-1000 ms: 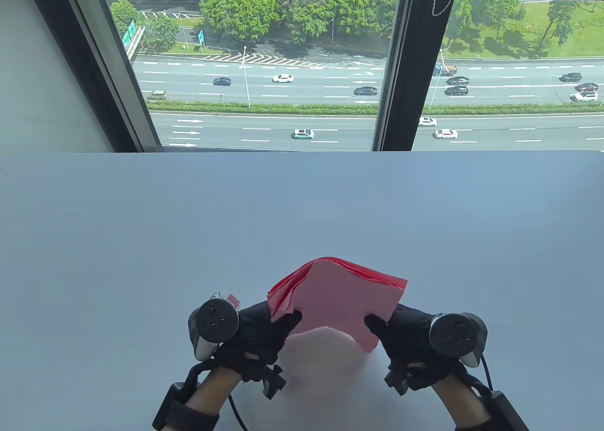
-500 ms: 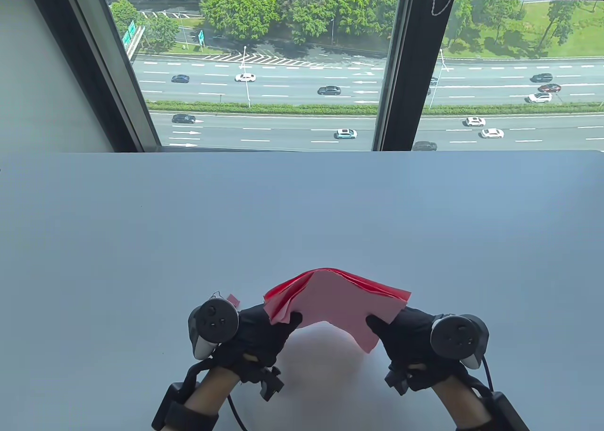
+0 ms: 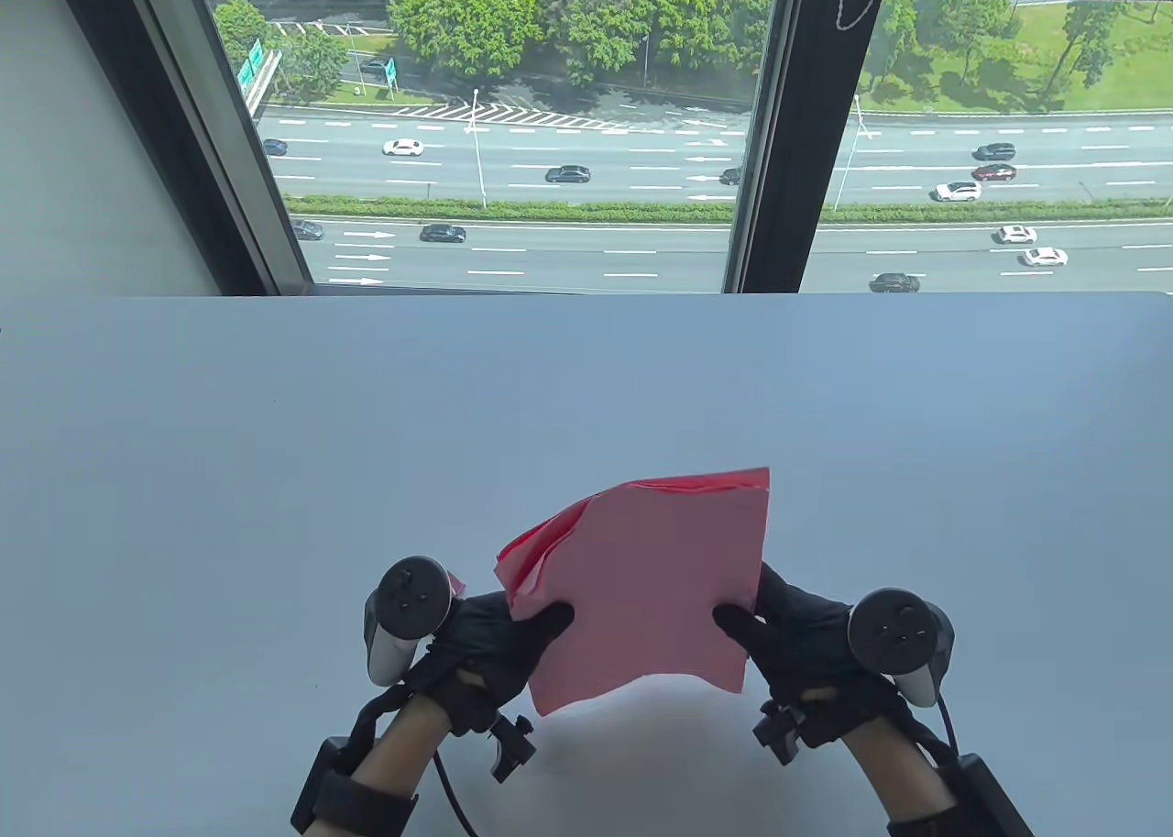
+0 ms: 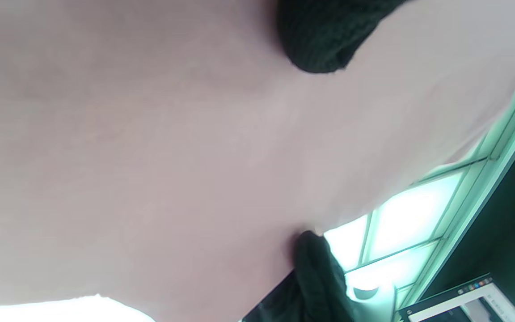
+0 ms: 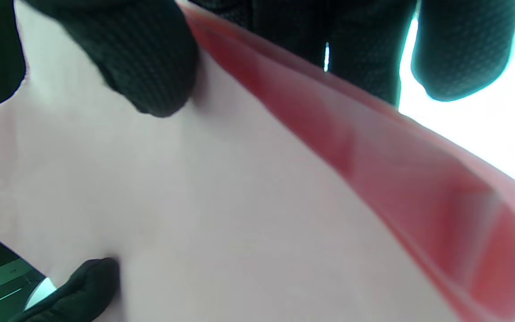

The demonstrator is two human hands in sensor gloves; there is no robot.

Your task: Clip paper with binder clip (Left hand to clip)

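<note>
A stack of pink and red paper sheets (image 3: pixel 651 580) is held above the white table (image 3: pixel 275 470), near its front edge. My left hand (image 3: pixel 513 631) grips the stack's left edge, thumb on top. My right hand (image 3: pixel 770 626) grips its right edge, thumb on top. The sheets fan apart at the upper left. A small pink binder clip (image 3: pixel 455 585) lies on the table behind my left hand, mostly hidden by the tracker. The paper fills the left wrist view (image 4: pixel 172 156) and the right wrist view (image 5: pixel 239 201), where my thumb (image 5: pixel 145 67) presses on it.
A window (image 3: pixel 513 122) runs along the table's far edge, with a dark frame post (image 3: pixel 779 122) in the middle. The table's far edge is at mid-height in the table view.
The stack was bowed upward between the hands; now it is flatter and tilted up, with its far edge raised. Both hands have shifted slightly with it.
</note>
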